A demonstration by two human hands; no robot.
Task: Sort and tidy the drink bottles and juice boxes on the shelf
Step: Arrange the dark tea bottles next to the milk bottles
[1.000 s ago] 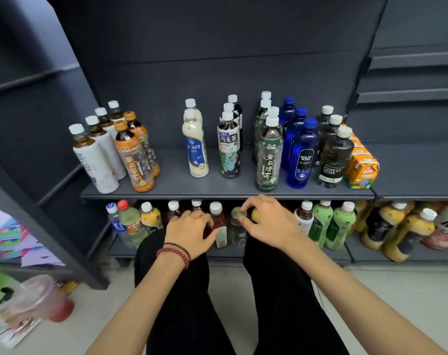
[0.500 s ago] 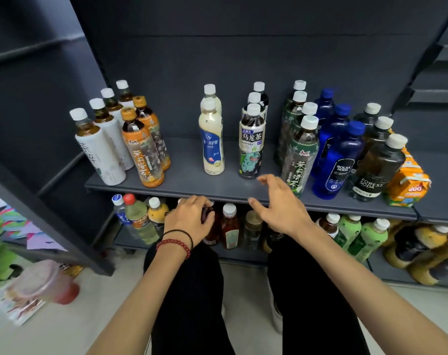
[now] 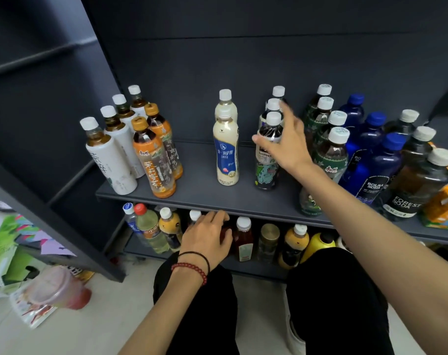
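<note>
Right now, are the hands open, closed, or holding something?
Left hand: at the lower shelf; grip cannot be told.
Right hand: open, reaching around the Suntory tea bottle.

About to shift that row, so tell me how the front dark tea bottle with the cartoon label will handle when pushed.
This tall, narrow dark plastic tea bottle looks full to the neck, so probably fairly heavy. Pushed near its white cap it would likely tip. Its glossy label may slip.
</note>
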